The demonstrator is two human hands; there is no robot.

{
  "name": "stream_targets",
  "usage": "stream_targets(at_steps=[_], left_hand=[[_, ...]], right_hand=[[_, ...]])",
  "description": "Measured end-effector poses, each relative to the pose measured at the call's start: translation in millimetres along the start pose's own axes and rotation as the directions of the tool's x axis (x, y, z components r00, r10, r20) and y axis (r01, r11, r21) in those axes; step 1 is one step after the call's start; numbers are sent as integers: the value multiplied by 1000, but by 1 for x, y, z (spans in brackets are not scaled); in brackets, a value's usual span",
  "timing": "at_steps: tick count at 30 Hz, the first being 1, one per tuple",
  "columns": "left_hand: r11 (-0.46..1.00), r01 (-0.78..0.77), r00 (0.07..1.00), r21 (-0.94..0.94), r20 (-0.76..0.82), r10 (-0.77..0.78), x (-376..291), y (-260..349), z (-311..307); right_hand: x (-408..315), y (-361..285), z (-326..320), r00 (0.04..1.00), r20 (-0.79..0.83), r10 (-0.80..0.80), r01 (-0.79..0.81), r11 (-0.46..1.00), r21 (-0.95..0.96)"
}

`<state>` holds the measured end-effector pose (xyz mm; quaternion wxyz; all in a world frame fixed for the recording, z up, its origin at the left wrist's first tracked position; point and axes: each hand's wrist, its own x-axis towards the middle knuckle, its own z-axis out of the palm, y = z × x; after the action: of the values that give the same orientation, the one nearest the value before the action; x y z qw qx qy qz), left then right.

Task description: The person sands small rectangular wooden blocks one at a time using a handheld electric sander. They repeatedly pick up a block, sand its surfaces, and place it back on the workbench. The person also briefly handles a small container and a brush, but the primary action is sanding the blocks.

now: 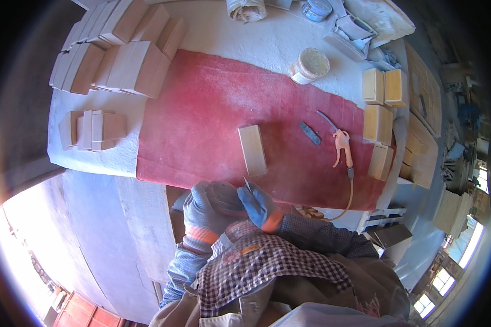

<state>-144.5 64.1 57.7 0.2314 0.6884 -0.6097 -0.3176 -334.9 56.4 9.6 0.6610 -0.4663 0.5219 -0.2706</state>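
My left hand (200, 206), in a grey glove with an orange cuff, grips a dark grey rounded pad (225, 197) with small holes in its face; it looks like the pad of a sander. My right hand (257, 204), in a blue-grey glove, is at the pad's right side. A thin, pale, pointed piece (247, 184) sticks up between its thumb and fingers; what it is cannot be made out. Just beyond both hands, a pale rectangular wooden block (253, 150) lies on the red cloth (200, 118).
Wooden boxes or blocks stand stacked at far left (125, 65), near left (104, 130) and right (377, 124). An orange air blow gun (342, 143) with a hose (347, 206) lies beside a dark flat block (309, 133). Behind are a white tub (309, 66) and a blue-lidded can (317, 10).
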Motion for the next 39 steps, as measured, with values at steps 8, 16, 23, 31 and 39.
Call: stream_targets(at_steps=[8, 16, 23, 31, 39], left_hand=[[989, -114, 993, -90, -40, 111, 10, -18, -36], [922, -325, 943, 208, 141, 301, 79, -32, -78], [768, -367, 807, 525, 590, -17, 162, -20, -53], [652, -452, 608, 608, 745, -273, 193, -2, -7], [777, -478, 796, 410, 577, 185, 267, 69, 6]], right_hand=[[10, -2, 38, 993, -114, -32, 28, 999, -36], [20, -30, -19, 965, -252, -67, 115, 976, 182], [51, -62, -151, 655, -586, -477, 327, 878, -349], [116, -66, -230, 631, -612, -476, 61, 818, -573], [217, -12, -247, 656, -696, -292, 374, 927, -36]])
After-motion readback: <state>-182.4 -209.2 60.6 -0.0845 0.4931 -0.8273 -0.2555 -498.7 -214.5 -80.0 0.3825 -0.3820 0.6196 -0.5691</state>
